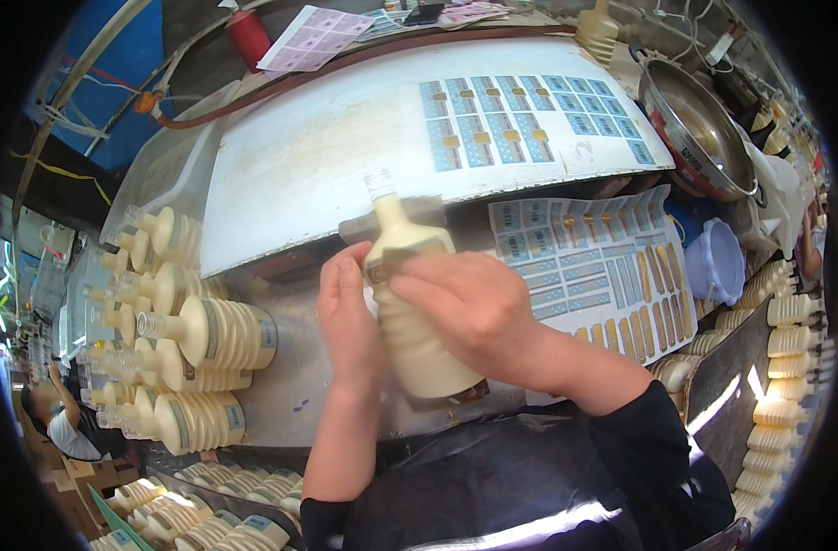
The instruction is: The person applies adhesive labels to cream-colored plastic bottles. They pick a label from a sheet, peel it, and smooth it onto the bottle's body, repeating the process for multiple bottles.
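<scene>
A cream ribbed bottle [424, 344] with a clear glass neck lies in front of me, its neck toward the white board. My left hand [350, 308] is cupped along its left side, fingers together and touching it near the shoulder. Over the bottle's upper body is my right hand [478, 298], fingers bent and pinched on a small greyish label [402, 257] at the shoulder. The label is slightly blurred, and the right fingers partly cover it. Right of the bottle, sheets of blue and gold labels [556, 253] lie near my right forearm.
A white board [318, 138] carrying rows of blue stickers [478, 138] spans the far side. Several cream bottles [226, 335] are stacked on their sides at left; more stand at right and lower left. A metal pan [694, 119] and a pale bucket [715, 262] sit at right.
</scene>
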### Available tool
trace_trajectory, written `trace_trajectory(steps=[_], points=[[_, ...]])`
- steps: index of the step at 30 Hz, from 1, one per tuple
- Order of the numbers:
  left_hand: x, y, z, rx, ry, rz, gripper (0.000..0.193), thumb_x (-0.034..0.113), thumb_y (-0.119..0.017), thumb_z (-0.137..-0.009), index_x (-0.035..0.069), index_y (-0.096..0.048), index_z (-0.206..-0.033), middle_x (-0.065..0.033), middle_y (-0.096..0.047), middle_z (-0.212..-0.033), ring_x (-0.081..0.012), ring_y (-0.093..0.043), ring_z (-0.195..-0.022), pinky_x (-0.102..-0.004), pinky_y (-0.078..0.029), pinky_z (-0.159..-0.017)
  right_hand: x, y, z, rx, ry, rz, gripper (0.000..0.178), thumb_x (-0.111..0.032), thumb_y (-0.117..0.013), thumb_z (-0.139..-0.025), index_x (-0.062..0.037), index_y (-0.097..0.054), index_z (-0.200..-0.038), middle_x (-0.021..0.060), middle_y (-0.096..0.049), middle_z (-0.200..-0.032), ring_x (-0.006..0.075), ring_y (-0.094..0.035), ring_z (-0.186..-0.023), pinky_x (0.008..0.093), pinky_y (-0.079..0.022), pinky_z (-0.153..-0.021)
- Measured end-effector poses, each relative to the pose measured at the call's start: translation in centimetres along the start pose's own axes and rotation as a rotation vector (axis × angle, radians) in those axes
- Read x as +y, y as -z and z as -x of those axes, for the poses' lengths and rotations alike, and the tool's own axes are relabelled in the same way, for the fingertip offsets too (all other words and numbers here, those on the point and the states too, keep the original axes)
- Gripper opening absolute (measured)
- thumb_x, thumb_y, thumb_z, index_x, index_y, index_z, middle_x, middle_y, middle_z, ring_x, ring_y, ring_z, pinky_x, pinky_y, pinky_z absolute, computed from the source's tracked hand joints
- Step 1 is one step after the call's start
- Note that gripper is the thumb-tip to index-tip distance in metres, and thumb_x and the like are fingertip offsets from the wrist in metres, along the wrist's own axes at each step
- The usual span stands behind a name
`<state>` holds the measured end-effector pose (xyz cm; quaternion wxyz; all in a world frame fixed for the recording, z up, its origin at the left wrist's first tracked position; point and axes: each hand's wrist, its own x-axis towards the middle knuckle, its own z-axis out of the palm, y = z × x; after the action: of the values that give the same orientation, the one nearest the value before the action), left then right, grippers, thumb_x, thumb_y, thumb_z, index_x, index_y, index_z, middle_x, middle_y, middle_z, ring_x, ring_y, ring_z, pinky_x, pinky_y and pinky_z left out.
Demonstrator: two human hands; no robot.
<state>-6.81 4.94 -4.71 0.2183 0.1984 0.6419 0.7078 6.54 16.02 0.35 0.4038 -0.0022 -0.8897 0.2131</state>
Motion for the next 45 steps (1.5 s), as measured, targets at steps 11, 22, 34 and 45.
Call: trace_trajectory(steps=[11, 22, 34, 45], points=[[-0.8, -1.2, -0.4, -0.051, -0.001, -0.259, 0.044, 0.032, -0.064, -0.100, 0.000, -0.059, -0.130, -0.0161, -0.068, -0.116, -0.0220, -0.065, -0.105, -0.0365, -0.051, -0.093, 4.0, -1.1, 1.3, 0.163, -0.827, -0.379, 0.034, -0.002, -0.071, -0.095, 0.0031, -0.066, -0.128, 0.0069, -0.074, -0.110, 0.0093, -0.067, -0.097, 0.0256, -0.055, -0.084], [-1.7, -0.4, 0.2, -0.116, 0.146, 0.046, 0.040, 0.032, -0.044, -0.113, 0.003, -0.049, -0.140, -0.0101, -0.064, -0.123, -0.0159, -0.062, -0.110, -0.0324, -0.052, -0.097, 5.2, -0.6, 0.4, -0.141, -0.967, -0.481, 0.042, -0.036, -0.070, -0.094, -0.0030, -0.067, -0.120, 0.0135, -0.071, -0.089, 0.0197, -0.069, -0.084, 0.0349, -0.054, -0.080], [-2.1, -0.2, 0.2, -0.140, 0.187, 0.255, 0.037, 0.031, -0.045, -0.114, 0.003, -0.053, -0.136, -0.0094, -0.066, -0.122, -0.0148, -0.064, -0.109, -0.0324, -0.053, -0.097, 5.1, -0.9, 0.4, -0.251, -1.009, -0.549, 0.048, -0.033, -0.071, -0.094, -0.0025, -0.067, -0.131, 0.0135, -0.073, -0.090, 0.0196, -0.071, -0.083, 0.0328, -0.055, -0.079], [-0.9, 0.9, 0.0, -0.144, 0.052, -0.009, 0.035, 0.028, -0.052, -0.110, 0.001, -0.057, -0.133, -0.0084, -0.065, -0.121, -0.0155, -0.062, -0.108, -0.0318, -0.050, -0.098, 2.7, -0.5, -1.8, -0.345, -0.935, -0.138, 0.060, -0.047, -0.072, -0.087, -0.0011, -0.068, -0.126, 0.0227, -0.075, -0.095, 0.0366, -0.074, -0.091, 0.0429, -0.057, -0.086]])
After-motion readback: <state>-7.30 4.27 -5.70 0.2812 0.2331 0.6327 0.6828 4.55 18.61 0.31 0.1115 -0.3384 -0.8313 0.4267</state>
